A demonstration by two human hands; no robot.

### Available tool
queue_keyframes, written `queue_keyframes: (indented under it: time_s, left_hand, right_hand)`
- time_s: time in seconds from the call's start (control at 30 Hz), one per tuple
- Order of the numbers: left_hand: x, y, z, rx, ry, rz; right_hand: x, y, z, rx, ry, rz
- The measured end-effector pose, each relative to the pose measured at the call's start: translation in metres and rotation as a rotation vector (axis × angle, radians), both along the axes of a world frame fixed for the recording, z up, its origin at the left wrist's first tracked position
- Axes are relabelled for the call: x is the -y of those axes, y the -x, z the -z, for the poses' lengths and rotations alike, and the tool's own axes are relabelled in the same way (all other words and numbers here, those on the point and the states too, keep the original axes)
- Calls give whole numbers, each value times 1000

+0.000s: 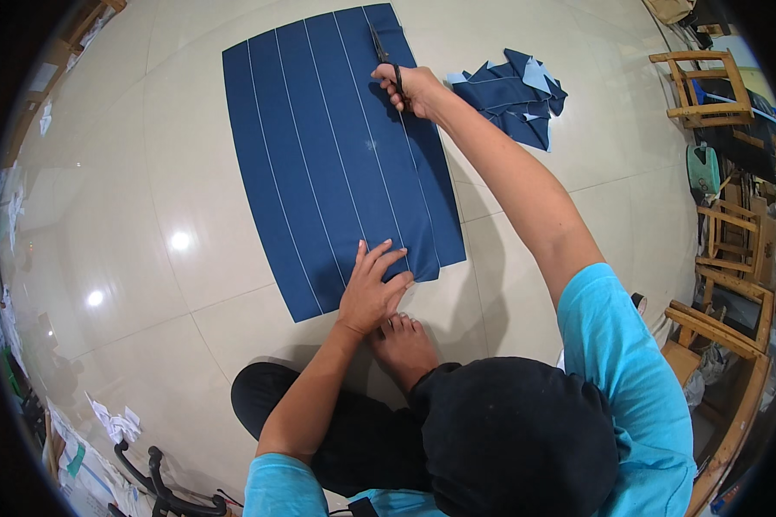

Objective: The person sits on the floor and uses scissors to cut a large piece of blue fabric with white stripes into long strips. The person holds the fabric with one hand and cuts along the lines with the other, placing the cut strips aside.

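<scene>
A large dark blue piece of fabric (pixel 319 164) with several white lengthwise lines lies flat on the floor. My left hand (pixel 372 289) rests on its near edge, palm down with the fingers spread. At the far right of the fabric, my right hand (pixel 416 91) is closed round the handles of dark scissors (pixel 379 45). Their blades point away from me, along the white line nearest the right side. A narrow strip at the right edge appears cut apart from the main piece near my left hand; farther up, I cannot tell.
Crumpled blue fabric scraps (pixel 513 96) lie to the right of my right hand. Wooden stools (pixel 707 112) and a green container (pixel 703 168) line the right side. White scraps (pixel 116 424) and a black chair base (pixel 159 482) are at lower left. My bare foot (pixel 405 353) is beside my left hand.
</scene>
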State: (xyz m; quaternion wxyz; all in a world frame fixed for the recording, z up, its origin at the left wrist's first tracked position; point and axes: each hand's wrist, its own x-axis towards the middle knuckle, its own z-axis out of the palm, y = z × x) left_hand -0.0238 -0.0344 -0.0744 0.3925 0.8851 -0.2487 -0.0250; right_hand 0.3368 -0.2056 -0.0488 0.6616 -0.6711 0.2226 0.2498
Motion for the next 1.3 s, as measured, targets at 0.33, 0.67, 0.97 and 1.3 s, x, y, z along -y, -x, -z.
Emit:
queue_keyframes:
  time_s: [0.33,0.67,0.97,1.3]
  left_hand:
    - [1,0,-1,7,7,-5]
    - [2,-1,-2,17,10,-8]
    - [2,-1,-2,14,7,-11]
    - [0,0,-3,6,8,-17]
  right_hand:
    - [-2,-13,1,17,16,-1]
    - [-2,-16,7,11,9,-5]
    - [-4,-13,3,16,72,-15]
    - [-8,-14,-1,26,37,12]
